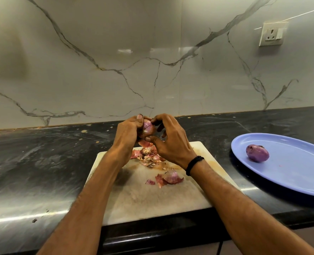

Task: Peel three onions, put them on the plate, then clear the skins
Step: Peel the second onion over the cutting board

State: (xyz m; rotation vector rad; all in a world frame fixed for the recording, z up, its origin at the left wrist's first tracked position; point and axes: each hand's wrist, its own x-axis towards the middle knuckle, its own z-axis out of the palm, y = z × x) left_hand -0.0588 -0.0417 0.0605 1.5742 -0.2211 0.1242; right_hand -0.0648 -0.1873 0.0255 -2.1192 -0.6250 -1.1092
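L hand (126,132) grips onion (149,128), R hand (171,144) pinches its top: peel downward in whole sheets, over board (152,199).

We record a glossy black desk (42,162), pale specks scattered toward its rear edge; a whitish, stained cutting board (143,203) lies on it, flush with the front edge; behind stands a grey-veined marble wall (115,52); a white switched socket (272,34) is mounted upper right.
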